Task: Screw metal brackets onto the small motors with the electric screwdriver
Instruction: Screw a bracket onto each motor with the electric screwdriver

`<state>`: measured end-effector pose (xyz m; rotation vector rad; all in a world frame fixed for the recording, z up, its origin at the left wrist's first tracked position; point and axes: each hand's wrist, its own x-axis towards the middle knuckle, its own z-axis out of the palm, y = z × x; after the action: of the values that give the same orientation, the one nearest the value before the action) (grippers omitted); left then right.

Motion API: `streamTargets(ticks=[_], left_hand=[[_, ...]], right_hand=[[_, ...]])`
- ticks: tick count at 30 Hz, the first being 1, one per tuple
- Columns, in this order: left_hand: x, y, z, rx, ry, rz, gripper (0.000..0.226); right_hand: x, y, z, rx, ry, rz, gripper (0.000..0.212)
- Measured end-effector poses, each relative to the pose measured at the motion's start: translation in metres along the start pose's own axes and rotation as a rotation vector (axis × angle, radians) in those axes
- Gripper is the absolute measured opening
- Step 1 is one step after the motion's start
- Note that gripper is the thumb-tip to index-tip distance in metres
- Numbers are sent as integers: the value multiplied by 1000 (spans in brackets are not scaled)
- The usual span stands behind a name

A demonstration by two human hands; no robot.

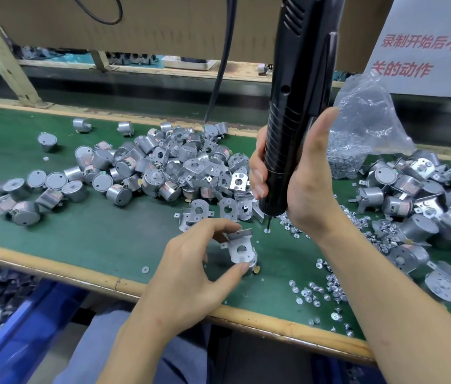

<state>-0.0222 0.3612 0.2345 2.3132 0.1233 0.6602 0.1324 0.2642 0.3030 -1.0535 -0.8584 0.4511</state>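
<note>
The right hand [306, 173] grips the black cylindrical electric screwdriver [292, 112] upright, its bit on a small silver screw [267, 231] lying on the green table [94, 236]. Just beside it, the left hand [191, 270] pinches a small silver round motor [250, 266] capped with a perforated metal bracket [241, 245].

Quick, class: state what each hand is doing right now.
Left hand: pinches a small motor with a bracket on top.
Right hand: grips the electric screwdriver.

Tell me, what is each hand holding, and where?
The right hand grips the electric screwdriver round its lower barrel. The left hand pinches a motor and its bracket by the edges.
</note>
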Motion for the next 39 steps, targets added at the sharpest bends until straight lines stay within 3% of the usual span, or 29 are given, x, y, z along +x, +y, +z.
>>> streamTargets(ticks=[6,39], left_hand=[[1,1,4,40,-64,28,45],[2,-2,6,13,-61,9,40]], right_hand=[[-2,-2,4,67,-15,-12,73],[-10,14,25,88,-29,49,81]])
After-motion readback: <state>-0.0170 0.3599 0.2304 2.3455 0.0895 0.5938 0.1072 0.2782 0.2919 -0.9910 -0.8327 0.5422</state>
